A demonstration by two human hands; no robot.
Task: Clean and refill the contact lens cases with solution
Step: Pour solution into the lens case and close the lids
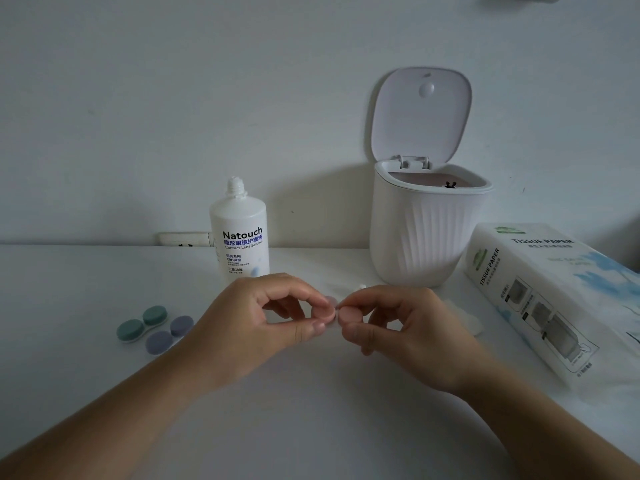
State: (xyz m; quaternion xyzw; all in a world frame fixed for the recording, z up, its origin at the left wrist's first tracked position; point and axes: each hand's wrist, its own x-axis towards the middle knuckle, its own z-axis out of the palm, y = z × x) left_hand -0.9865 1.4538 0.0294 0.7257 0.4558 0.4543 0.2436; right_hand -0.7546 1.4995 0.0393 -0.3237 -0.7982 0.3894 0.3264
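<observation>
Over the middle of the white table my left hand [266, 317] and my right hand [391, 323] meet and together pinch a pink contact lens case [329, 311]. Each hand's thumb and forefinger grip one of its round caps. To the left lie a green lens case [142, 323] and a purple lens case [169, 335], both with caps on. Behind my left hand stands the white solution bottle [240, 233], uncapped. A small white cap [362, 286] peeks out above my right hand.
A white ribbed desktop bin [426, 230] with its lid up stands at the back right. A tissue paper pack [550, 299] lies along the right side, with a white tissue [465, 320] beside my right hand. A wall socket [183, 239] sits at the table's back edge.
</observation>
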